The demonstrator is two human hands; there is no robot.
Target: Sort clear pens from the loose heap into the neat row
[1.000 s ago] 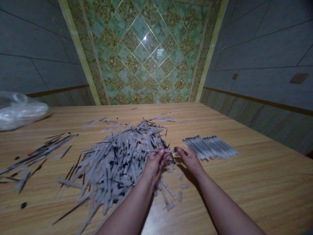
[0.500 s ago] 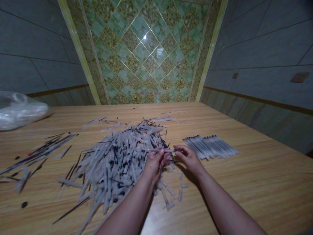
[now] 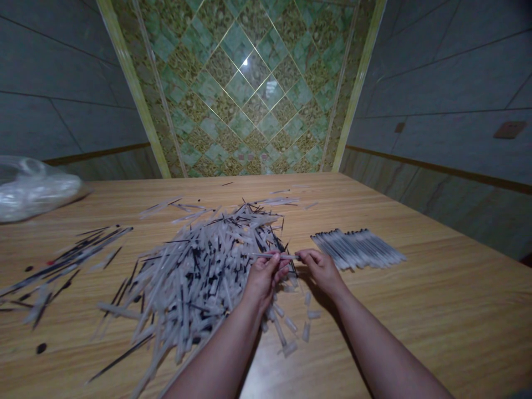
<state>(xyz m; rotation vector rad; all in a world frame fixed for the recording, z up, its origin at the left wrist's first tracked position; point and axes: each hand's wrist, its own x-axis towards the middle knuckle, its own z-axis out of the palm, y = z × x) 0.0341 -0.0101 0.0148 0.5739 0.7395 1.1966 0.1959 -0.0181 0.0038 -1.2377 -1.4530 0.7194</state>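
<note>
Between my two hands a slim, clear pen (image 3: 286,256) lies level, its thin end pointing left. My left hand (image 3: 265,275) is closed around the middle of the barrel. The fingers of my right hand (image 3: 319,268) pinch the dark right end of the pen. Under and left of my hands spreads a big heap of pen parts (image 3: 199,271), with clear tubes, dark refills and small black pieces mixed together. Beyond my right hand lies a neat row of pens (image 3: 357,249), side by side with dark ends facing away.
Short clear caps (image 3: 306,331) are scattered below my hands. Loose dark refills (image 3: 78,252) and a black round plug (image 3: 41,348) lie on the left of the wooden table (image 3: 449,310). A clear plastic bag (image 3: 37,191) rests at the far left, and tiled walls enclose the table.
The fingers of my right hand have curled in more closely at the pen's dark end. My left hand and the pen have barely moved.
</note>
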